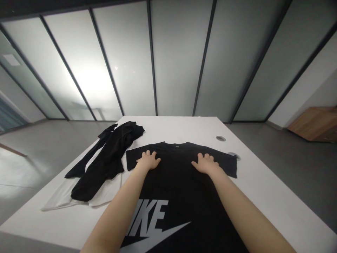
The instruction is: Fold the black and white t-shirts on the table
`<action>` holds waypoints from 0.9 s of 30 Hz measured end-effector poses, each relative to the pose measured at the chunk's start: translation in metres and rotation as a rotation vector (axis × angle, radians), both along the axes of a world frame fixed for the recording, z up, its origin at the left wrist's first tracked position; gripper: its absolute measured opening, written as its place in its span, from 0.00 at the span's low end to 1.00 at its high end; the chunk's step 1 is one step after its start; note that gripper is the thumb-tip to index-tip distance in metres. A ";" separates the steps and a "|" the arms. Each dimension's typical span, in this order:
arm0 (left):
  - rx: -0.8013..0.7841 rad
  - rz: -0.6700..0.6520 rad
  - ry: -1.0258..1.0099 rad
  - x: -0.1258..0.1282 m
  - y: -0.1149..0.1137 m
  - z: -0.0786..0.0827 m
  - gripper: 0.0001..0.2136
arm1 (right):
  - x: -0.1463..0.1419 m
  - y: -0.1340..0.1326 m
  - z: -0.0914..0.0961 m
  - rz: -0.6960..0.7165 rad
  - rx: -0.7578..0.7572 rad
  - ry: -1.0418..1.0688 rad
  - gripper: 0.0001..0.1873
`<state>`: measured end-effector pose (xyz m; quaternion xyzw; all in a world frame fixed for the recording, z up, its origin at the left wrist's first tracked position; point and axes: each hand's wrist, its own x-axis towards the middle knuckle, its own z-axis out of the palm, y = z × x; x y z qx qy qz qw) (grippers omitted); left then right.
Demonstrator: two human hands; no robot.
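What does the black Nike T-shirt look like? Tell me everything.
The black knit T-shirt lies flat, printed side up, on the white table, collar away from the person, short sleeves spread sideways. Large pale grey NIKE lettering and a swoosh mark its front. The left hand and right hand rest on it near the collar.

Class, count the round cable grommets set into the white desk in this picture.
2: one grommet in the desk beyond the T-shirt, and another partly under the T-shirt's sleeve. More may be hidden beneath the clothes.
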<state>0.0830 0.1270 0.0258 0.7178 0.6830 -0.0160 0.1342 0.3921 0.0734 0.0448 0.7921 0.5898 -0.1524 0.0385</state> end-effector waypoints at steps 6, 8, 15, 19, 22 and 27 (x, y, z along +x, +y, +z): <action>0.050 0.086 0.054 0.023 0.000 -0.011 0.33 | -0.040 0.003 -0.029 -0.058 0.212 -0.091 0.30; 0.062 0.104 0.058 0.027 0.006 -0.010 0.32 | -0.043 0.013 -0.035 -0.054 0.230 -0.058 0.32; 0.308 0.105 -0.016 0.025 0.028 -0.012 0.30 | -0.024 0.060 -0.045 -0.052 0.303 0.061 0.34; 0.454 0.134 -0.074 0.010 0.029 -0.020 0.26 | -0.004 0.072 -0.054 0.020 0.497 0.209 0.30; 0.466 0.175 -0.094 -0.015 0.029 -0.023 0.25 | 0.015 0.070 -0.056 0.036 0.599 0.283 0.26; 0.417 0.221 -0.019 -0.051 0.028 -0.024 0.25 | 0.041 0.059 -0.051 0.060 0.654 0.314 0.27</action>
